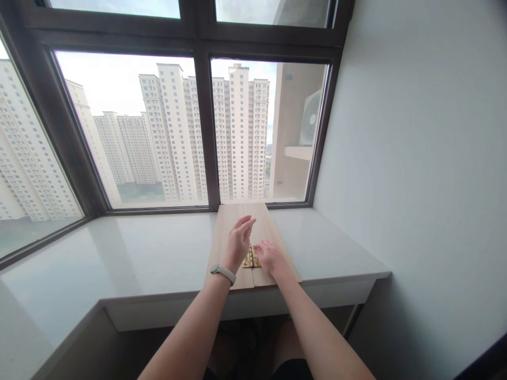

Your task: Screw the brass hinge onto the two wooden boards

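Observation:
Two pale wooden boards (263,221) lie side by side, with a narrow seam running between them. A brass-coloured hinge (251,259) straddles this seam near the front end, partly covered by my hands. My left hand (240,240), with a watch on its wrist, is raised over the left board. Its fingers are bent together toward the right, and a small gold-coloured bit shows beside them; what it is stays unclear. My right hand (270,256) rests by the hinge's right side with fingers curled in, their tips close to the hinge. Anything between them is hidden.
The boards lie on a white counter (158,253) whose front edge runs just before me. Behind it stands a dark-framed window (206,132). A plain wall (412,137) bounds the right side. My legs are under the counter.

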Demonstrator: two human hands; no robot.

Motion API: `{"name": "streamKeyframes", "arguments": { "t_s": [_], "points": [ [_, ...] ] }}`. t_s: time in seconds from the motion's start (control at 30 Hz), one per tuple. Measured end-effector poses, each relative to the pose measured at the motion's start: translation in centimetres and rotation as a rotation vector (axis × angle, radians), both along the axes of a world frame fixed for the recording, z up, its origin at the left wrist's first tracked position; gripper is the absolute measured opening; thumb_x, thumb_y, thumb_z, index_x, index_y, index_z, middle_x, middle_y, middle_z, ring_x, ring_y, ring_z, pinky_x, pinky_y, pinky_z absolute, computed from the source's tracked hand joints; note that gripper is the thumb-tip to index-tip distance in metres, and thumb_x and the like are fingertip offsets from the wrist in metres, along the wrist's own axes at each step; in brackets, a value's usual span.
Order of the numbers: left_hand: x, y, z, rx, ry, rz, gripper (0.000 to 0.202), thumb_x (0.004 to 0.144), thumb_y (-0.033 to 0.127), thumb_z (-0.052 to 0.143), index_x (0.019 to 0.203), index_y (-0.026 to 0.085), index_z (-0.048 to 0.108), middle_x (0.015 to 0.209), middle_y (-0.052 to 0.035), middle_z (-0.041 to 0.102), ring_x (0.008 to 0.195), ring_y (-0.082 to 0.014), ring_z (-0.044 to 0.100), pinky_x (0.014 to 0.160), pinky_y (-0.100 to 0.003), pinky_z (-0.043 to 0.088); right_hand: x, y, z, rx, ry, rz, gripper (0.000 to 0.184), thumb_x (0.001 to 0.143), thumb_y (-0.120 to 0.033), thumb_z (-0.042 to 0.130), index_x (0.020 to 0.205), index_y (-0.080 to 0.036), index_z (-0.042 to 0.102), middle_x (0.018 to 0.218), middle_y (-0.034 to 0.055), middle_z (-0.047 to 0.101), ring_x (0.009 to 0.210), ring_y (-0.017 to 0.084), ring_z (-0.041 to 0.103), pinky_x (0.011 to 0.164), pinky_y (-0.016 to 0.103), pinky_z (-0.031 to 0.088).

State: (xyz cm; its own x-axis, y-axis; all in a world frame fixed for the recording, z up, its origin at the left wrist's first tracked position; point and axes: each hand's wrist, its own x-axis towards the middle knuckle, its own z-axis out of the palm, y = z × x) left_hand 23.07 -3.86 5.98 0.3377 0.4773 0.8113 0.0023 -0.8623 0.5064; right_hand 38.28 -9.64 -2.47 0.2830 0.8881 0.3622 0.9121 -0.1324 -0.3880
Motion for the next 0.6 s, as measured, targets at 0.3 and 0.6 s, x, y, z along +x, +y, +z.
{"name": "streamKeyframes", "arguments": {
  "t_s": [0.3, 0.6],
  "points": [
    [0.42, -0.18, 0.20, -0.019, -0.022, -0.041, 0.027, 0.103, 0.026, 0.049, 0.116, 0.024, 0.072, 0.116, -0.0088, 0.070, 0.101, -0.0202, 0.069, 0.087, -0.036, 0.060, 0.04, -0.08, -0.03, 0.011, -0.006, 0.003, 0.055, 0.104, -0.055, 0.028, 0.128, -0.025, 0.068, 0.142, 0.0088, 0.060, 0.137, 0.023, 0.047, 0.116, 0.036, 0.029],
    [0.34, 0.08, 0.04, -0.027, -0.006, -0.027, 0.028, 0.102, 0.027, 0.052, 0.121, 0.027, 0.071, 0.124, -0.0085, 0.069, 0.110, -0.0225, 0.068, 0.093, -0.040, 0.059, -0.01, -0.06, 0.03, -0.003, 0.006, 0.008, 0.059, 0.104, -0.057, 0.025, 0.129, -0.023, 0.066, 0.144, 0.0094, 0.058, 0.139, 0.023, 0.045, 0.117, 0.037, 0.028]
  ]
}}
